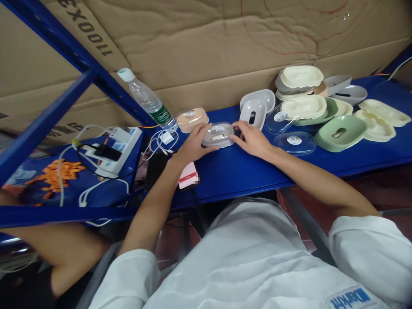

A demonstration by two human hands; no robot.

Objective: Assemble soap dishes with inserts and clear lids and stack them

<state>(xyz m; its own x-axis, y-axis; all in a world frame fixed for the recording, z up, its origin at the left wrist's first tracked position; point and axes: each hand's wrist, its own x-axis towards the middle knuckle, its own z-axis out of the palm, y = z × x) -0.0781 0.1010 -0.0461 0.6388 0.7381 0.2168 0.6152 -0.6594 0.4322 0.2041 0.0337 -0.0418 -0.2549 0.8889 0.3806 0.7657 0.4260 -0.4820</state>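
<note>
The blue shelf [231, 171] runs across the middle of the frame, its near edge just above my shirt, and cardboard [209, 47] walls off the whole back. At right sits a heap of cream and green trays [337, 124] with two loose clear lids [293, 142] beside them. At left lie a power strip [120, 148] and its cables, with a tilted bottle [148, 101] behind.

The box [219, 135], grey under a clear lid, lies at centre frame, between my hands. My left hand [193, 148] cups its left end, fingers curled on the rim. My right hand [252, 138] rests at its right end, fingertips on the lid's edge. Both are lightly closed on it, not clenched.

To seat the lid well, I judge I should press evenly from both ends and keep the box flat on the shelf.

Open room lies toward me, on the bare blue strip. A peach box [192, 119] stands just behind my left fingers, a white tray [252, 113] just behind my right, and a phone [188, 176] hangs over the edge near my left wrist.
</note>
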